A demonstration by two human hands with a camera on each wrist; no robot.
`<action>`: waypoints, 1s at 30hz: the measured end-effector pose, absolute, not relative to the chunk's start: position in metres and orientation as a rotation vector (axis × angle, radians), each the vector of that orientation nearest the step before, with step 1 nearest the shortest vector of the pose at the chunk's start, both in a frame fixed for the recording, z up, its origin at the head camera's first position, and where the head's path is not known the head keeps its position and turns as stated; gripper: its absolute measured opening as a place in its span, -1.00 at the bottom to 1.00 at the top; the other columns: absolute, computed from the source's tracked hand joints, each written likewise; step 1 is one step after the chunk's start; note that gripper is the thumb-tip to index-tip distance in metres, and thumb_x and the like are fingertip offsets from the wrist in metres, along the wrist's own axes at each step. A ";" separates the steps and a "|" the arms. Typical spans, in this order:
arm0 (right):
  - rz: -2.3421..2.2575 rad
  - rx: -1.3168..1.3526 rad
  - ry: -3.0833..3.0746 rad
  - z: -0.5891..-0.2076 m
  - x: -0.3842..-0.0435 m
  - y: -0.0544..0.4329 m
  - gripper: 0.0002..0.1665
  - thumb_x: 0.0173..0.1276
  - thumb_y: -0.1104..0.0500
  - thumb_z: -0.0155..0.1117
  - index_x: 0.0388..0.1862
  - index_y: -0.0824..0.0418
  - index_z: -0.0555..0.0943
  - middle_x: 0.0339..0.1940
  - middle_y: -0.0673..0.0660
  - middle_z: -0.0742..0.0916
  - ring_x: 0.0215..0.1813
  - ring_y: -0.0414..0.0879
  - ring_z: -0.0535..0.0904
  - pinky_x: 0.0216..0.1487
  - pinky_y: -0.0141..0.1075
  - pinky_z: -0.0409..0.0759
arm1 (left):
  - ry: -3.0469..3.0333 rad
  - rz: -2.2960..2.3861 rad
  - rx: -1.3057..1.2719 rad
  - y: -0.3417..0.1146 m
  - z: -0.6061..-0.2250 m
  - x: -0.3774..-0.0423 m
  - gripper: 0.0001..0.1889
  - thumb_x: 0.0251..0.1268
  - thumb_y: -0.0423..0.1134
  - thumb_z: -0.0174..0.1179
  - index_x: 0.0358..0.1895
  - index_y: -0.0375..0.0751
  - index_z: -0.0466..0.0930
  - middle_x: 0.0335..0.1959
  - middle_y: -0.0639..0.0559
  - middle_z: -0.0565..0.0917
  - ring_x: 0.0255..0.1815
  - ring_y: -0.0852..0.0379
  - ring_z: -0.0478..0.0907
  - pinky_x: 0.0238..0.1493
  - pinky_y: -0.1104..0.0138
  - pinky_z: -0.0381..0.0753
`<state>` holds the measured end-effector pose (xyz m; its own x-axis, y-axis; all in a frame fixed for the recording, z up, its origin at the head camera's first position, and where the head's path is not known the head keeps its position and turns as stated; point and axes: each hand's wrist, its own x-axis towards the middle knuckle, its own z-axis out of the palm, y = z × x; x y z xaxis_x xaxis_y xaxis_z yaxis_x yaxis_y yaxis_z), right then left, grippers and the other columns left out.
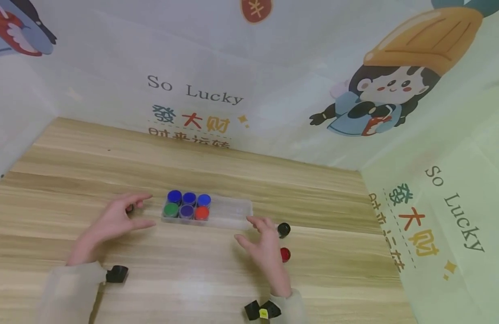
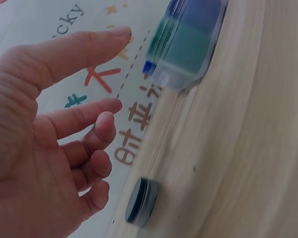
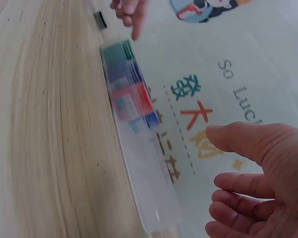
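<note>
Tabletop (image 1: 326, 202) tray (image 1: 230, 212) separates left fingers (image 1: 137, 198) from right fingers (image 1: 262, 224).

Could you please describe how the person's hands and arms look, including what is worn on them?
The left hand and right hand show no gloves or rings. The left sleeve and right sleeve are long and pale beige. A small black block sits by the left cuff; by the right are two black pieces with a yellow patch between them.
</note>
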<state>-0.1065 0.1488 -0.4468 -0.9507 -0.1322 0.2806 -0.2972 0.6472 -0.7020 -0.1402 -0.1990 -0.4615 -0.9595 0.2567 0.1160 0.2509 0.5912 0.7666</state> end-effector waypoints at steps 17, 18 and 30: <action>0.975 0.510 -2.779 -0.462 -0.142 0.088 -0.46 0.05 0.04 0.47 -0.07 0.36 0.62 -0.15 0.20 0.65 -0.08 0.02 0.53 -0.06 -0.25 0.51 | 2.772 1.236 0.420 -0.171 -0.472 -0.163 -0.09 -0.25 -0.16 0.51 0.25 -0.50 0.29 -0.21 -0.09 0.48 -0.05 -0.13 0.31 -0.02 -0.06 0.28; 0.949 0.509 -2.785 -0.464 -0.143 0.086 -0.46 0.06 0.01 0.46 -0.08 0.35 0.63 -0.16 0.19 0.66 -0.09 0.00 0.54 -0.06 -0.26 0.50 | 2.771 1.231 0.410 -0.171 -0.473 -0.163 -0.08 -0.25 -0.15 0.50 0.26 -0.50 0.28 -0.20 -0.10 0.48 -0.03 -0.14 0.31 0.00 -0.08 0.26; 0.761 0.444 -2.784 -0.477 -0.148 0.064 -0.47 0.03 -0.14 0.44 -0.25 0.29 0.70 -0.35 0.10 0.68 -0.22 -0.10 0.49 -0.21 -0.36 0.43 | 2.771 1.221 0.384 -0.168 -0.477 -0.166 -0.10 -0.22 -0.19 0.48 0.26 -0.50 0.27 -0.15 -0.15 0.49 0.05 -0.21 0.29 0.09 -0.18 0.20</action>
